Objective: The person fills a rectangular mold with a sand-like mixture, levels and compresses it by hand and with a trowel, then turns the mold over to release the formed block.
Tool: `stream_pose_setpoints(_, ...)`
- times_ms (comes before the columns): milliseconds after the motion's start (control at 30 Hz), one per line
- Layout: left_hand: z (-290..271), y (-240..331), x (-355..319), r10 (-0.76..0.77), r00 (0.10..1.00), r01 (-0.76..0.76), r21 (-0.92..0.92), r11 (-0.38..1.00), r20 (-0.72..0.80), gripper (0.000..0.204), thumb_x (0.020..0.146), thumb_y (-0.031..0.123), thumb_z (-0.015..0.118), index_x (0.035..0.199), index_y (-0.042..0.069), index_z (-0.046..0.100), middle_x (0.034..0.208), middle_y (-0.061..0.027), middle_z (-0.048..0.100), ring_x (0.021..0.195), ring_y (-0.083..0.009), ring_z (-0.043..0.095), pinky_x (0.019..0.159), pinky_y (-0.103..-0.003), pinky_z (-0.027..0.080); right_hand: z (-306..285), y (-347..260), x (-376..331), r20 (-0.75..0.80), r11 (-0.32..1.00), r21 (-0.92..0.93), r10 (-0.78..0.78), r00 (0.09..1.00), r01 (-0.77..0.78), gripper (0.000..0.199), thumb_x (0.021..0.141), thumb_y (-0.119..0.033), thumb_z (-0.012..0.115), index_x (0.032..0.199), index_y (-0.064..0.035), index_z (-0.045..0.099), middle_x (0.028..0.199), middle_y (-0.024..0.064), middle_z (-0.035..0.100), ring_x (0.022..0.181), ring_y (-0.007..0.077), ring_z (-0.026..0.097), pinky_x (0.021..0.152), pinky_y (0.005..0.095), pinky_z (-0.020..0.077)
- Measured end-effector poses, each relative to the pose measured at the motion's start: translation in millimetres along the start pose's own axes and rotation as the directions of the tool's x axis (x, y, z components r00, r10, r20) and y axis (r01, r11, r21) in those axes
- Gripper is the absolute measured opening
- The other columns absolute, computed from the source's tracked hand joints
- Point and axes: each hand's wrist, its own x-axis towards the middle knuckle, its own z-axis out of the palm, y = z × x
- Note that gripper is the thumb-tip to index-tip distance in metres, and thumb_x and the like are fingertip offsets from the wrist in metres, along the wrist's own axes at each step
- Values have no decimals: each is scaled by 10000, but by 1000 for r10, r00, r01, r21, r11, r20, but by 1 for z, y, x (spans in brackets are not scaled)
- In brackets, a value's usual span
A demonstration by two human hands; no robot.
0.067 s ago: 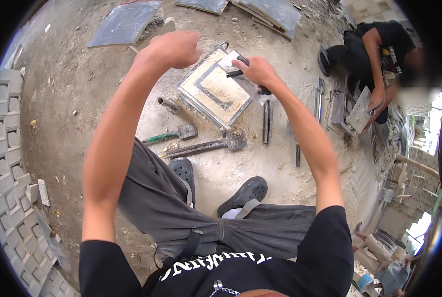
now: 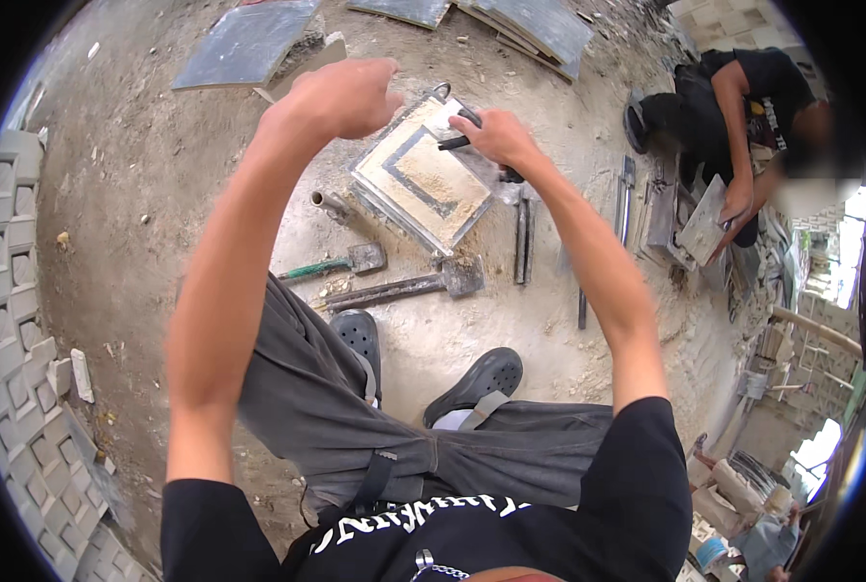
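Note:
In front of me on the floor lies a square mould (image 2: 375, 189) with a dark metal frame, a dark inner band and sandy powder on top. My right hand (image 2: 496, 139) is closed round a black-handled flat tool (image 2: 455, 143), over the mould's far right part. Its blade is mostly hidden or blurred. My left hand (image 2: 345, 100) is curled closed above the mould's far left edge; whether anything is in its fingers is hidden. A short metal pipe (image 2: 328, 204) stands left of the mould. Nearer me lie a green-handled hammer (image 2: 363, 258) and a larger, dusty hammer (image 2: 462, 276).
Dark flat plates (image 2: 248, 44) lie at the far left, and more plates (image 2: 539, 34) are stacked at the back. Metal bars (image 2: 523, 242) lie right of the mould. At the right a co-worker (image 2: 734, 116) bends over a plate. Pale blocks (image 2: 11, 238) are stacked along the left.
My right hand has shifted slightly left with the flat tool. My left hand has moved a little to the right, still curled. The mould stays in place.

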Motion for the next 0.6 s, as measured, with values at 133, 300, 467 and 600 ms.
stream_pose_setpoints(133, 6, -26, -1, 15, 985, -54, -230, 972, -169, 459, 969, 294, 526, 1345, 31, 528, 1300, -194, 598, 1212, -341, 564, 1039, -408, 437, 50, 8, 44, 5, 993, -122, 3, 1000, -2, 668, 933, -570, 514, 923, 75, 691, 926, 283, 679, 922, 412, 658, 833, 476, 514)
stream_pose_setpoints(300, 7, -54, 4, -134, 960, 73, -239, 968, -248, 428, 982, 274, 519, 1335, 32, 538, 1273, -178, 623, 1211, -306, 579, 1029, -405, 444, 38, -1, 48, 33, 992, -128, -17, 999, 21, 670, 927, -571, 526, 914, 81, 681, 888, 279, 681, 872, 420, 663, 818, 470, 517)
stream_pose_setpoints(467, 9, -61, 14, -125, 944, 26, -310, 950, -305, 409, 963, 288, 506, 1304, 75, 578, 1242, -164, 640, 1175, -324, 594, 1008, -433, 460, 42, 1, 48, 54, 996, -69, 62, 997, -58, 655, 923, -563, 542, 878, 76, 675, 828, 265, 683, 805, 418, 672, 791, 462, 520)
stream_pose_setpoints(600, 16, -69, 17, -124, 930, 7, -320, 948, -346, 412, 949, 305, 500, 1287, 91, 596, 1222, -156, 650, 1156, -337, 600, 998, -445, 465, 46, -2, 53, -47, 982, -170, -96, 994, 86, 623, 933, -561, 544, 855, 38, 697, 727, 247, 662, 705, 359, 674, 681, 451, 513)
